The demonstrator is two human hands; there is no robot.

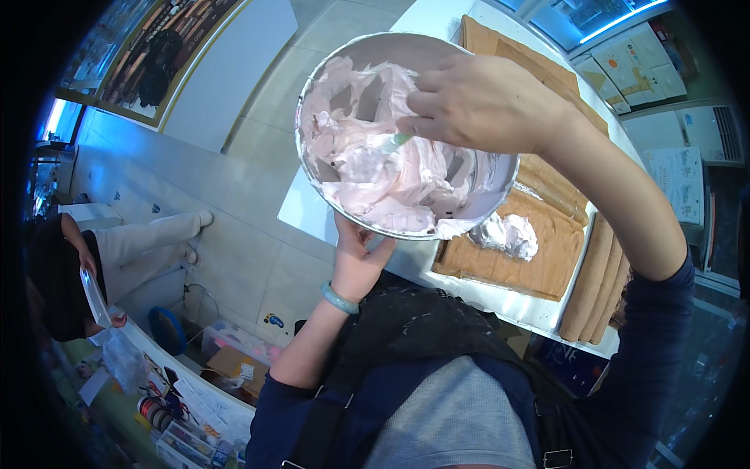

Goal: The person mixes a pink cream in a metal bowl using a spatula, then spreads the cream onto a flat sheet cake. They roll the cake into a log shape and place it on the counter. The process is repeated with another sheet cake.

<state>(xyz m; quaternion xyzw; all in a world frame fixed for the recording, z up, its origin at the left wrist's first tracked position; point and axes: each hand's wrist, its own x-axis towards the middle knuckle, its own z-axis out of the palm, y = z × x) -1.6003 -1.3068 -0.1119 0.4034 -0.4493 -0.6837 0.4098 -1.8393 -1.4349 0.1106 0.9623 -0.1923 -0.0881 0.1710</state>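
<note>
A metal mixing bowl [511,176] of pale pink cream [375,164] is tilted before me. My left hand [360,252] holds it at the lower rim and underside; part of the hand is behind the bowl. Inside, my right hand [469,105] grips a spatula [395,142], of which a pale green part shows; its end is in the cream. To the lower right of the bowl, a mound of cream [507,235] sits on a flat brown cake sheet [545,258]. Rolled brown cakes [592,287] lie beside that sheet.
More brown sheets [527,64] lie on the white table [310,205] behind the bowl. At the left, a person [70,275] stands holding a flat white item. A counter at the lower left bears tape rolls [155,413] and a plastic bag [124,357]. An open cardboard box [234,369] stands nearby.
</note>
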